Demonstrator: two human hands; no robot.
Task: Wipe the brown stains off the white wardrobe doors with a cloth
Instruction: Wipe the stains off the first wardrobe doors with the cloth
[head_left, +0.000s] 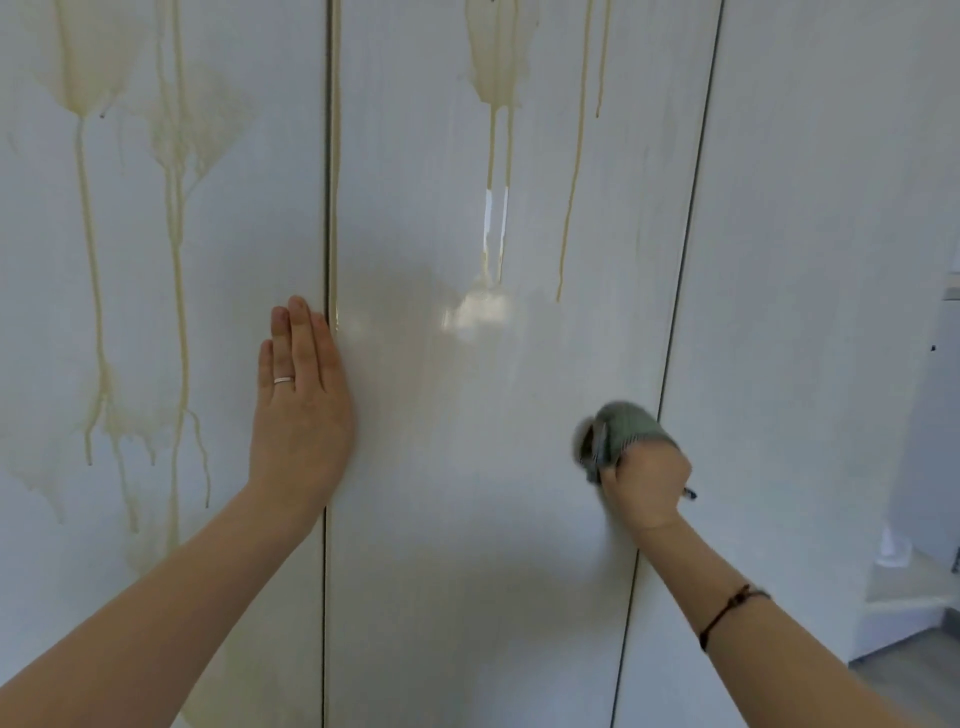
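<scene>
White wardrobe doors fill the view. The left door (156, 312) carries long brown drip stains (93, 291) from top to bottom. On the middle door (467, 467) brown streaks (496, 78) run down its upper half, and its lower half looks wet and smeared. My left hand (301, 415) lies flat with fingers together on the left door's right edge, beside the gap. My right hand (647, 486) grips a bunched grey-green cloth (621, 434) and presses it to the middle door near its right edge. The cloth is blurred.
A third white door (805, 312) stands to the right and shows no stains. Past it, at the far right, are a pale wall, a white object low down (893, 545) and a strip of grey floor (909, 670).
</scene>
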